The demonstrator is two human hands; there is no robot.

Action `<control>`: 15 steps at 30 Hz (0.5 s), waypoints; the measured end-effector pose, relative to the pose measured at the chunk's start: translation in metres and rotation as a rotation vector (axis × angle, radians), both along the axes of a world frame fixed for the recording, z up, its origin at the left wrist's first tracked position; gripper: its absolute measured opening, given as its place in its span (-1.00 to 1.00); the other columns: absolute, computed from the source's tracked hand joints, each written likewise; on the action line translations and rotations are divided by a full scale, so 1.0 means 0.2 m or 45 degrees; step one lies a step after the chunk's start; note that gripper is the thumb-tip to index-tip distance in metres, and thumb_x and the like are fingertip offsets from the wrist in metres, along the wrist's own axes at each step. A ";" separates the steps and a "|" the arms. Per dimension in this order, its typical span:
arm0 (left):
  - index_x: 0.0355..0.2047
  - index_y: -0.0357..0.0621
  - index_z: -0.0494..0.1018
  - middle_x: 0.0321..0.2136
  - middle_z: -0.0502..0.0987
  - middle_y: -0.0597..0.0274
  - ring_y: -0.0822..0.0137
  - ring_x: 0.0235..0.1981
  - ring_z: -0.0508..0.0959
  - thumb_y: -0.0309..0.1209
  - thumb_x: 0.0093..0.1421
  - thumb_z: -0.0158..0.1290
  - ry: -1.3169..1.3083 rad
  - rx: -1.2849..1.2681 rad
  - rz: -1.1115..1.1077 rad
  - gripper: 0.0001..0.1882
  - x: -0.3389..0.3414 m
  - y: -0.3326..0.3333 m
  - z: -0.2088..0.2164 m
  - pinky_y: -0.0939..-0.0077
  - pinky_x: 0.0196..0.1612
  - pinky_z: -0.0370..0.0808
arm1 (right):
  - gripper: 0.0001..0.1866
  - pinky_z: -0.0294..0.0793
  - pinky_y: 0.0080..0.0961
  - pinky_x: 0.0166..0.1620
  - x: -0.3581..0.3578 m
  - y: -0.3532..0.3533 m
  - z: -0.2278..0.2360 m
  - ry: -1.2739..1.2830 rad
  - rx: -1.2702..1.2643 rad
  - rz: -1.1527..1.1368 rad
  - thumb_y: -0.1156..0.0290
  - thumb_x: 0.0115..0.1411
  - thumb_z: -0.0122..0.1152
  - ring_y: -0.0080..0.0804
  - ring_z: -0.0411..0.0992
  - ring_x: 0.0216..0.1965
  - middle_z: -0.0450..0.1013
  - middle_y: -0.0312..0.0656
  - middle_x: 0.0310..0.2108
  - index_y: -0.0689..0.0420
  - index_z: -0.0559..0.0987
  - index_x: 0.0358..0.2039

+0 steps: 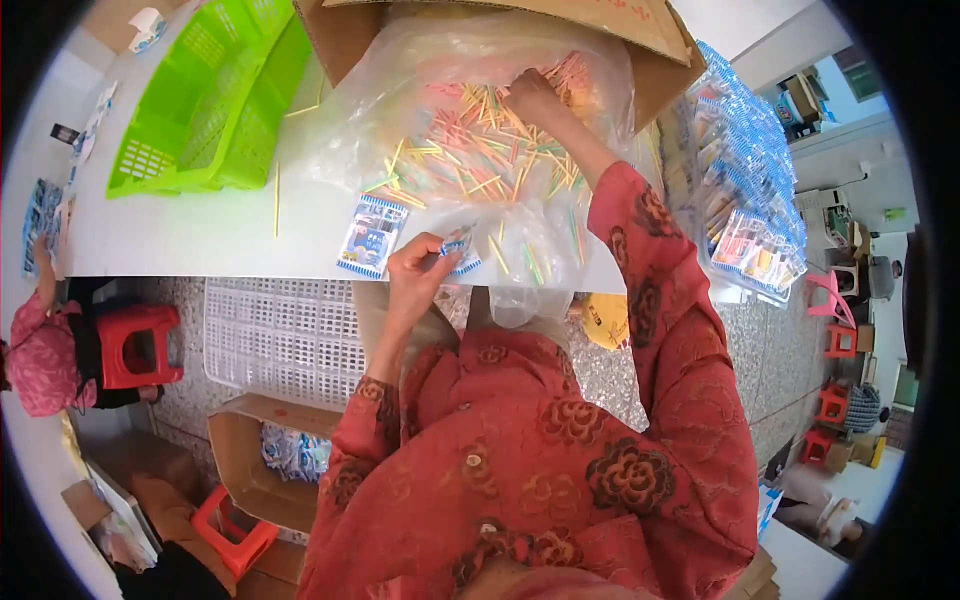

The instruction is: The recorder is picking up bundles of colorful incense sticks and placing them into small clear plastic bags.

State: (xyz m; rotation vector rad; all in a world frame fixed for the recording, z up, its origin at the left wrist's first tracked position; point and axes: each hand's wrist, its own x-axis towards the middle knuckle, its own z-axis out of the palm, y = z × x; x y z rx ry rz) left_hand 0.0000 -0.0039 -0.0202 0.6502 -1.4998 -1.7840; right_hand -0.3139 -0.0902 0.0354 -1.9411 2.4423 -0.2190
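Note:
A small blue-and-white packet [461, 252] is pinched between the thumb and fingers of my left hand [413, 275], near the table's front edge. Beside that hand, a similar flat packet [372, 237] lies on the table. My right hand [537, 98] reaches across into a loose heap of thin coloured sticks [475, 160] in pink, yellow and green. Its fingers are curled down among them, and the fingertips are hidden, so what they grip does not show. Under and around the sticks spreads a clear plastic bag [345, 130], coming out of a tipped cardboard box [660, 55].
A bright green basket [225, 130] stands at the far left. Many filled packets [745, 150] are heaped on the right. Below the table are a white plastic crate [285, 335], a cardboard box [238, 440] holding packets and a red stool [140, 345]. Another person [50, 360] works at left.

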 end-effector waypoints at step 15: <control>-0.47 -0.29 0.46 -0.53 0.43 0.43 0.65 -0.48 0.38 -0.60 0.05 0.13 -0.008 -0.094 0.028 -0.94 0.00 -0.01 -0.03 0.76 -0.43 0.34 | -0.68 0.44 -0.23 -0.18 -0.01 0.00 -0.03 -0.034 -0.073 -0.161 0.27 -0.08 0.08 0.01 0.45 -0.28 0.47 0.12 -0.36 0.30 0.55 -0.45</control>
